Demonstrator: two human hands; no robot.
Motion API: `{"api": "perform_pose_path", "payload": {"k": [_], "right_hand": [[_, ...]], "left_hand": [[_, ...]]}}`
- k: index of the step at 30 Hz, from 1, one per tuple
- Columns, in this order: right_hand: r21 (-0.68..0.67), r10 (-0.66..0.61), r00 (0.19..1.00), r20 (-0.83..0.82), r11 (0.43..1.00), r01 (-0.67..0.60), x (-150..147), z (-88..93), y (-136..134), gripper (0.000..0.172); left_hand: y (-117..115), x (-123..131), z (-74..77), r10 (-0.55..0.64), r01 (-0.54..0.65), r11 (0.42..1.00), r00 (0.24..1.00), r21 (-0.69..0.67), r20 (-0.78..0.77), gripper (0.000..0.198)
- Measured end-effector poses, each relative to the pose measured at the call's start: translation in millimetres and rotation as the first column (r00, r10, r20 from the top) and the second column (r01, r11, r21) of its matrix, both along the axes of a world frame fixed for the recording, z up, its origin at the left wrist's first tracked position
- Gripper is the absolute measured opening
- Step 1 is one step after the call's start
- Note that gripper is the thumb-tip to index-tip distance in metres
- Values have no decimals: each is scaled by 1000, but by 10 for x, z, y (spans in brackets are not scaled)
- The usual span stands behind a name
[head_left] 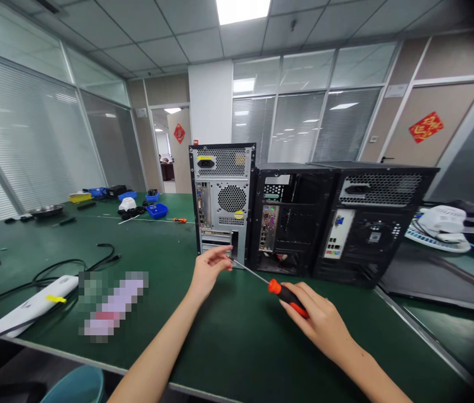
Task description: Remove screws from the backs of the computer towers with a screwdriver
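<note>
My right hand [318,313] is wrapped round the black and orange handle of a screwdriver [289,296]. Its thin metal shaft slants up and left to the fingers of my left hand [209,268]. Those fingers are curled together at the shaft's tip, in front of the lower slots of a computer tower [222,193]. Whatever they pinch is too small to make out. The tower stands upright with its silver back facing me, showing a power socket, ports, a round fan grille and slot covers, with a dark gap at the lower right.
Two black computer cases [295,224] [366,224] stand close on the right. A white power strip [37,305] with black cables lies left, by a blurred-out patch. Blue trays [156,210] and another orange screwdriver [179,220] lie farther back. The green table's [237,347] front edge is near me.
</note>
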State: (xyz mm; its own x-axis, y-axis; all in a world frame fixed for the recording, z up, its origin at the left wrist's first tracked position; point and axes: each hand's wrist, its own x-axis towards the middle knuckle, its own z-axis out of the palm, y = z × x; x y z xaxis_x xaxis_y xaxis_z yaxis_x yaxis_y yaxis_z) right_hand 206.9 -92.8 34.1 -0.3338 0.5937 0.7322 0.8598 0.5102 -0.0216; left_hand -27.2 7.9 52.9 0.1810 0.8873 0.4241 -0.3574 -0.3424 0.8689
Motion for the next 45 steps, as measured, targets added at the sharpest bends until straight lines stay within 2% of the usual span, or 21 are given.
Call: {"api": "perform_pose_path", "payload": {"k": [3, 5, 8, 10, 11, 13, 15, 19, 21, 24, 28, 32, 38, 45], "right_hand": [[23, -21, 997, -70, 999, 23, 43, 34, 13, 28], [40, -43, 992, -122, 998, 48, 82, 68, 35, 29], [33, -78, 976, -203, 996, 86, 139, 134, 92, 28], [4, -110, 963, -247, 993, 115, 166, 192, 138, 27], [-8, -122, 956, -266, 992, 124, 176, 226, 161, 27], [-23, -132, 945, -299, 991, 132, 192, 300, 208, 28], [-29, -149, 937, -316, 989, 148, 201, 378, 253, 29], [-44, -175, 906, -384, 984, 172, 198, 524, 330, 31], [-56, -188, 887, -423, 982, 181, 180, 588, 360, 31], [-80, -188, 850, -492, 982, 171, 135, 673, 398, 34], [-163, -202, 801, -563, 978, 132, 61, 778, 450, 38], [-229, -193, 756, -625, 972, 58, -7, 875, 506, 36], [-225, -101, 682, -724, 970, -96, -70, 961, 573, 35], [-266, -80, 594, -801, 935, -233, -154, 995, 634, 36]], "left_hand": [[-22, 11, 74, -11, 11, 1000, 1000, 17, 14, 57], [-15, 19, 120, 21, -21, 1000, 1000, 20, -5, 60], [41, 32, 184, 106, -100, 993, 989, 58, -101, 50], [104, 40, 249, 217, -182, 968, 954, 173, -208, 39], [143, 44, 299, 296, -227, 937, 919, 264, -262, 34], [230, 51, 443, 466, -296, 839, 823, 456, -325, 26], [331, 60, 644, 594, -310, 719, 739, 622, -318, 23], [537, 93, 1108, 815, -339, 421, 548, 841, -187, 22], [617, 120, 1310, 865, -341, 329, 484, 881, -136, 25], [704, 173, 1544, 901, -297, 262, 416, 918, -122, 37], [806, 263, 1757, 933, -192, 239, 316, 952, -171, 57], [910, 384, 1876, 942, -141, 248, 266, 958, -205, 72], [989, 545, 1880, 939, -120, 295, 221, 948, -265, 93], [1013, 554, 1853, 943, -125, 287, 210, 950, -257, 101]]}}
